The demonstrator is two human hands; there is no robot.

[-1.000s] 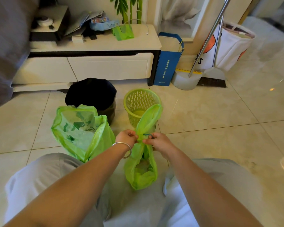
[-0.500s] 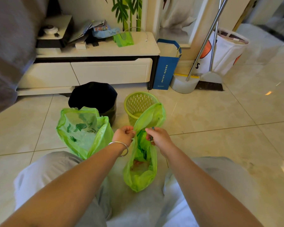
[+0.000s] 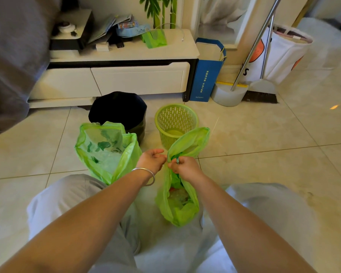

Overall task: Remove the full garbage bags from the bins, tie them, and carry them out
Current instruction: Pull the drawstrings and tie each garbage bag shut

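Right hand (image 3: 186, 167) pinching gathered neck of small green bag (image 3: 178, 207) on floor between knees; left hand (image 3: 152, 159) loosely curled just beside, grip unclear. Second bag (image 3: 106, 152) open, near green basket (image 3: 175, 123).

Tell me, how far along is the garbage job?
Both bags are already out: the green basket looks empty. The right hand pinches the small green bag at its neck, mid-tie; the left hand hovers beside it. The bigger bag gapes open, untied. Nothing is carried out.
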